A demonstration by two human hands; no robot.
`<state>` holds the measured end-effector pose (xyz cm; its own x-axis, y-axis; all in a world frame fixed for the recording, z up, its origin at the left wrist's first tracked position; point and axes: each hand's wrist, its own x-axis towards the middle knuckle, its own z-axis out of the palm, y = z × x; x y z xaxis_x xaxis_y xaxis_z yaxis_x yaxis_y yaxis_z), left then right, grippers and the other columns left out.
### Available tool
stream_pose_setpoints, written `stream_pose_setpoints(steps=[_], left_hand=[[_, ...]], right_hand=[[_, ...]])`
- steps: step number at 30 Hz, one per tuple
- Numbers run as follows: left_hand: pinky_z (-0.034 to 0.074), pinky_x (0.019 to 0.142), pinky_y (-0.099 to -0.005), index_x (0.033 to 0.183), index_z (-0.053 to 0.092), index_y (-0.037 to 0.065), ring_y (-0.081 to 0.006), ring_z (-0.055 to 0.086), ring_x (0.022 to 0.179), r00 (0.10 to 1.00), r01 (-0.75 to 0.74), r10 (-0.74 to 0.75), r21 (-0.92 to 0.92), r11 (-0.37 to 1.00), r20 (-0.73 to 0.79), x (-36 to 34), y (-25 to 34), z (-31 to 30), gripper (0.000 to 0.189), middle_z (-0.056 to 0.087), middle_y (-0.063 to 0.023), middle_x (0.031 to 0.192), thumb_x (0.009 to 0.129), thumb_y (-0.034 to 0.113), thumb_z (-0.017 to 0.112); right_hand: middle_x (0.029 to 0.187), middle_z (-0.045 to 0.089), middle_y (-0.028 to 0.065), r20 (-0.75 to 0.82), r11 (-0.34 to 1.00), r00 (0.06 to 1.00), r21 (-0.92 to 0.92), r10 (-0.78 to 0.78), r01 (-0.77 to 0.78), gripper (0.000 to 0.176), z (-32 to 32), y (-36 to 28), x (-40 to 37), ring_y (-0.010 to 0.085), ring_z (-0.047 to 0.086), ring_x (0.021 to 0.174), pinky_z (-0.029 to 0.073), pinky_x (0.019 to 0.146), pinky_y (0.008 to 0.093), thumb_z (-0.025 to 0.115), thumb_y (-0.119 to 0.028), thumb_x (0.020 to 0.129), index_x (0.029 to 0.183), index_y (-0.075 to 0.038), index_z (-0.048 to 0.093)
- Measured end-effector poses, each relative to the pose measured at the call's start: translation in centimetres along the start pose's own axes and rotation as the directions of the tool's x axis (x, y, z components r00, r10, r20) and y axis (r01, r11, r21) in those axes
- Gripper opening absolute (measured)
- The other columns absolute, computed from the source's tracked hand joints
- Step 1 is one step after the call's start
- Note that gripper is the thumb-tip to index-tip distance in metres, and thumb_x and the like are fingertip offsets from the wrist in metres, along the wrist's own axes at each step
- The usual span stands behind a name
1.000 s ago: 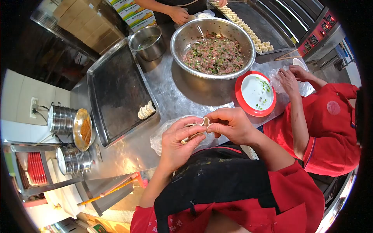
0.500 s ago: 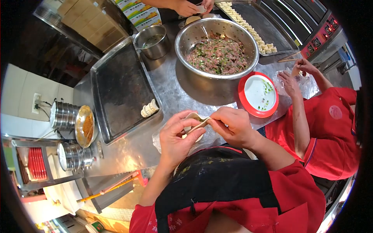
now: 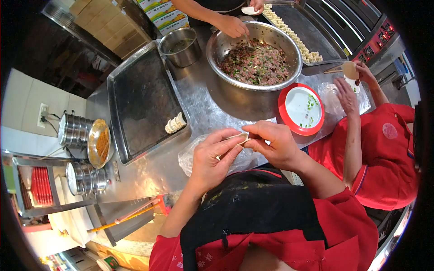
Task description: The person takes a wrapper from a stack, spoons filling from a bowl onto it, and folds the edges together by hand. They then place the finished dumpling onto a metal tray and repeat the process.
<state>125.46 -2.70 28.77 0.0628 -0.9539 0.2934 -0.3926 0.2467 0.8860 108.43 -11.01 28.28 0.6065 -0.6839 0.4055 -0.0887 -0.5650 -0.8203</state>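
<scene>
My left hand [image 3: 211, 159] cups a folded dumpling [image 3: 244, 137], mostly hidden behind its fingers. The thumb and fingertips of my right hand [image 3: 276, 143] pinch the dumpling's edge from the other side. Below both hands, a clear plastic sheet [image 3: 192, 156] lies crumpled on the metal table. A short row of finished dumplings [image 3: 175, 123] sits at the near right corner of the black tray [image 3: 142, 101], left of my hands. Beyond them stands a large steel bowl [image 3: 217, 74] of meat filling with chopped greens [image 3: 257, 63].
A red-rimmed plate [image 3: 294, 110] with green bits is near my right hand. Across the table, a person's hand [image 3: 233, 26] reaches into the bowl. At right, a co-worker's hand [image 3: 363, 72] holds a round wrapper [image 3: 349, 69]. A steel pot [image 3: 181, 49] stands behind the tray.
My hands have drawn closer and the dumpling's opening has narrowed between them. The person across has moved one hand into the bowl. The co-worker at right has raised a wrapper.
</scene>
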Motion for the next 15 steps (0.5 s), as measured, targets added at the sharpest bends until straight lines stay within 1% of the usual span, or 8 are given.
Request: stream_pose_setpoints(steps=[2, 6, 8, 9, 11, 12, 14, 15], left_hand=[[0.048, 0.079, -0.0270, 0.099, 0.070, 0.004, -0.0178, 0.060, 0.094, 0.999, 0.033, -0.033, 0.009, 0.999, 0.012, -0.10, 0.26, -0.11, 0.020, 0.064, -0.0102, 0.101, 0.079, 0.002, 0.069], [0.048, 0.077, -0.0272, 0.096, 0.071, 0.003, -0.0178, 0.061, 0.093, 0.998, 0.028, -0.028, -0.001, 1.000, -0.054, -0.32, -0.42, -0.02, 0.019, 0.065, -0.0105, 0.100, 0.078, 0.001, 0.070], [0.049, 0.076, -0.0273, 0.094, 0.071, 0.003, -0.0181, 0.062, 0.091, 0.995, 0.031, -0.029, 0.010, 0.999, -0.095, -0.34, -0.33, -0.03, 0.017, 0.066, -0.0101, 0.097, 0.077, 0.001, 0.070], [0.049, 0.076, -0.0273, 0.094, 0.071, 0.003, -0.0181, 0.062, 0.091, 0.995, 0.033, -0.032, 0.010, 0.999, -0.099, -0.30, -0.26, -0.08, 0.017, 0.066, -0.0101, 0.097, 0.077, 0.001, 0.070], [0.050, 0.075, -0.0278, 0.094, 0.071, 0.003, -0.0184, 0.063, 0.089, 0.998, 0.001, 0.000, 0.022, 1.000, -0.057, -0.20, -0.14, -0.17, 0.018, 0.067, -0.0096, 0.096, 0.077, 0.000, 0.070], [0.050, 0.075, -0.0278, 0.094, 0.071, 0.003, -0.0184, 0.063, 0.089, 0.998, 0.003, -0.001, 0.021, 1.000, -0.060, -0.19, -0.21, -0.14, 0.018, 0.067, -0.0096, 0.096, 0.077, 0.000, 0.070], [0.050, 0.075, -0.0280, 0.095, 0.071, 0.003, -0.0186, 0.063, 0.087, 1.000, -0.027, 0.027, 0.018, 0.999, -0.003, -0.20, -0.38, -0.05, 0.018, 0.067, -0.0097, 0.095, 0.077, 0.000, 0.071], [0.050, 0.075, -0.0280, 0.095, 0.071, 0.003, -0.0186, 0.063, 0.087, 1.000, -0.026, 0.026, 0.016, 1.000, -0.003, -0.13, -0.33, -0.10, 0.018, 0.067, -0.0097, 0.095, 0.077, 0.000, 0.071]], right_hand=[[0.074, 0.060, 0.0088, 0.035, 0.992, 0.993, -0.050, -0.110, 0.112, 0.014, 0.02, 0.42, 0.06, 0.0200, 0.060, 0.063, 0.045, 0.053, 0.0283, 0.071, -0.007, 0.077, 0.087, -0.001, 0.063], [0.074, 0.060, 0.0086, 0.011, 0.989, 0.992, -0.068, -0.128, 0.129, 0.014, 0.42, 0.34, -0.23, 0.0201, 0.060, 0.064, 0.045, 0.054, 0.0288, 0.072, -0.007, 0.076, 0.086, -0.002, 0.063], [0.071, 0.057, 0.0110, 0.011, 0.994, 0.995, -0.054, -0.098, 0.099, 0.013, 0.50, 0.10, -0.15, 0.0263, 0.059, 0.065, 0.046, 0.056, 0.0329, 0.070, -0.007, 0.076, 0.085, -0.001, 0.062], [0.071, 0.057, 0.0110, 0.015, 0.994, 0.995, -0.053, -0.099, 0.099, 0.013, 0.35, 0.00, -0.03, 0.0263, 0.059, 0.065, 0.046, 0.056, 0.0329, 0.070, -0.007, 0.076, 0.085, -0.001, 0.062], [0.071, 0.057, 0.0107, 0.068, 0.999, 0.998, -0.028, -0.018, 0.020, 0.012, -0.04, -0.15, 0.22, 0.0260, 0.058, 0.065, 0.046, 0.056, 0.0333, 0.070, -0.007, 0.076, 0.084, -0.001, 0.062], [0.071, 0.057, 0.0107, 0.072, 0.999, 0.997, -0.028, -0.018, 0.020, 0.012, 0.05, 0.01, 0.28, 0.0260, 0.058, 0.065, 0.046, 0.056, 0.0333, 0.070, -0.007, 0.076, 0.084, -0.001, 0.062], [0.075, 0.061, 0.0091, 0.040, 0.993, 0.994, -0.052, -0.104, 0.106, 0.015, 0.35, 0.44, 0.27, 0.0206, 0.060, 0.065, 0.046, 0.056, 0.0292, 0.073, -0.006, 0.074, 0.085, -0.002, 0.063], [0.075, 0.061, 0.0091, 0.042, 0.993, 0.994, -0.052, -0.103, 0.105, 0.015, 0.33, 0.52, 0.26, 0.0206, 0.060, 0.065, 0.046, 0.056, 0.0292, 0.073, -0.006, 0.074, 0.085, -0.002, 0.063]])
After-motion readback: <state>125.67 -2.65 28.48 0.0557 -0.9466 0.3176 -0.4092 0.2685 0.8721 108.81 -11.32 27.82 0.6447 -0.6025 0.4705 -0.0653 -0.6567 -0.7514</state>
